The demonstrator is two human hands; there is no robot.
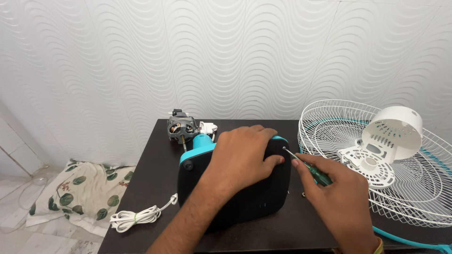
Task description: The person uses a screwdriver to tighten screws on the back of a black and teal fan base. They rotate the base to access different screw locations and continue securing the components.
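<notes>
Right grip (pixel 329 188) is pinching a green screwdriver (pixel 314 171), tip driving into the fan base (pixel 245 197) edge, while the flat left hand (pixel 242 157) is steadying it; next needs straight turning pressure.

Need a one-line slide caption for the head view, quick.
Left hand steadies the black fan base while the right hand sets a green screwdriver to its edge, white grille alongside.

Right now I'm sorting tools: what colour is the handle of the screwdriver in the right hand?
Translucent green screwdriver handle, head view.

bare forearms, a striped band at the right wrist (pixel 378 245)
</notes>
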